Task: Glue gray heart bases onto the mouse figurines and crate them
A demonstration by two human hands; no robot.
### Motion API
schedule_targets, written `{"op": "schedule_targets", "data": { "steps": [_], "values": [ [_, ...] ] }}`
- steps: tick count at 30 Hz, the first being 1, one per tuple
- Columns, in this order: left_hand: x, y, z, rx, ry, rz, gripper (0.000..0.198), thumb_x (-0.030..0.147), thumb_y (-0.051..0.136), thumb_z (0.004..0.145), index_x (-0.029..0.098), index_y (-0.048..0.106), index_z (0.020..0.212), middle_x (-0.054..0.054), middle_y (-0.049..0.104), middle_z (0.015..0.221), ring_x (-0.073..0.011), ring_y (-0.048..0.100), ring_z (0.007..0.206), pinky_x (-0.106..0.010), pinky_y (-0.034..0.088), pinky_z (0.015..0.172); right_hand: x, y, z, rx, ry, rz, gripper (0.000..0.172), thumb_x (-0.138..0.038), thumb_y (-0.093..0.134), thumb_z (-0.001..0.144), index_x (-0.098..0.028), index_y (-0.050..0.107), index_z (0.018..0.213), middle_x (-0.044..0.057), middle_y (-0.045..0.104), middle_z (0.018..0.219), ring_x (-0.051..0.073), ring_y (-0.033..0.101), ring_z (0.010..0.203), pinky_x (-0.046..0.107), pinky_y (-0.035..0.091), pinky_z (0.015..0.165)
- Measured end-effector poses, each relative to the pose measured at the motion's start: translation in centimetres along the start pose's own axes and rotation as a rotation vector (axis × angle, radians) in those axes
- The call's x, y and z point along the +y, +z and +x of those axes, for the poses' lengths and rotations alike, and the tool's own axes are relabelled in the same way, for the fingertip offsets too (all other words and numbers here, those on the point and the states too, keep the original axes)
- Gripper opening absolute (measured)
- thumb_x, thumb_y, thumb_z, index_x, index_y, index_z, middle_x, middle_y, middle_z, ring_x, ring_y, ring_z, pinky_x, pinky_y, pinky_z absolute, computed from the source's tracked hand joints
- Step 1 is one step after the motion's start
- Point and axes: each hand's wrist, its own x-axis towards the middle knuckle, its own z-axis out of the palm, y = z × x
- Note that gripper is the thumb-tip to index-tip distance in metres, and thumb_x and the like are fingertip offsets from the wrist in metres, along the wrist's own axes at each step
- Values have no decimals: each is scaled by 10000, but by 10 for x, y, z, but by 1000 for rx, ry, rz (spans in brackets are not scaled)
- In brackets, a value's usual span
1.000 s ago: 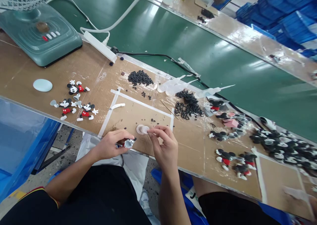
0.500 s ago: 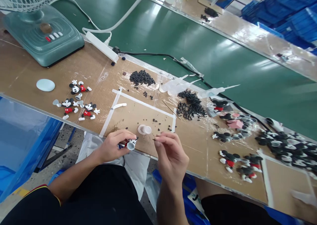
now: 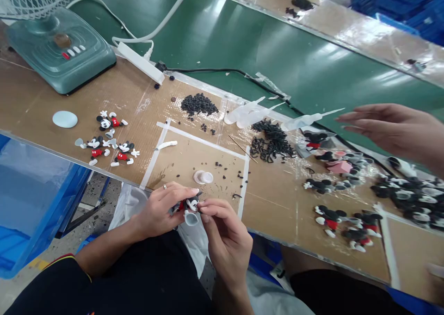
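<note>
My left hand (image 3: 164, 209) is closed around a small Mickey Mouse figurine (image 3: 192, 204) with a white face, red shorts and a grey cup-shaped part facing me. The fingertips of my right hand (image 3: 225, 229) are pinched together against the figurine's right side. A small dark piece (image 3: 199, 208) shows at those fingertips, its shape mostly hidden. Just beyond my hands stands a small clear cup (image 3: 203, 177) on the taped-off work area (image 3: 187, 160). Tiny black bits (image 3: 225, 176) and a curved black piece (image 3: 237, 195) lie to its right.
Farther back are a heap of small black parts (image 3: 198, 104), a pile of curved black strips (image 3: 272, 141) and squeeze bottles (image 3: 244, 111). Several figurines (image 3: 122, 153) lie left, more (image 3: 329, 220) right. A fan (image 3: 60, 46) stands back left. Another person's hand (image 3: 398, 127) reaches in from the right.
My right hand has moved left, bringing its small dark piece against the figurine. The figurine has tilted up a little. Another person's hand has come in at the right.
</note>
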Motion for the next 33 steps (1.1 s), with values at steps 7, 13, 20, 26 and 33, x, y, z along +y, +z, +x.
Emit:
{"op": "schedule_targets", "data": {
  "steps": [7,13,20,26,33],
  "values": [
    [-1,-3,1,-4,50,8,435,115,649,887,169,542,1306,-134,723,1132,-195,686,999,-335,564,881,0,2,1,12,-2,1,180,-104,634,891,-254,703,962,51,647,952,184,646,883,305,551,742],
    [0,-4,2,-9,47,20,421,149,633,906,193,536,1313,-112,721,1134,-195,681,1009,-330,571,878,0,3,2,5,-7,-5,195,-96,632,890,-260,701,968,49,639,952,184,639,887,301,544,735],
    [0,-3,2,-6,47,41,393,151,630,907,181,549,1291,-116,728,1108,-195,689,995,-326,579,872,3,1,2,-16,-16,-52,186,-92,630,890,-250,701,957,51,635,954,183,641,882,294,535,718],
    [0,-4,2,4,79,62,373,159,632,910,148,561,1276,-132,731,1097,-193,686,977,-333,586,857,5,1,2,-51,-60,-70,222,-51,625,883,-238,692,982,48,628,965,177,641,904,302,530,761],
    [3,-6,1,5,83,79,421,113,656,874,146,564,1284,-122,736,1074,-185,682,942,-333,589,846,5,2,0,-33,-111,-87,259,5,616,863,-221,678,972,37,638,959,160,646,886,276,523,747]
  ]
}}
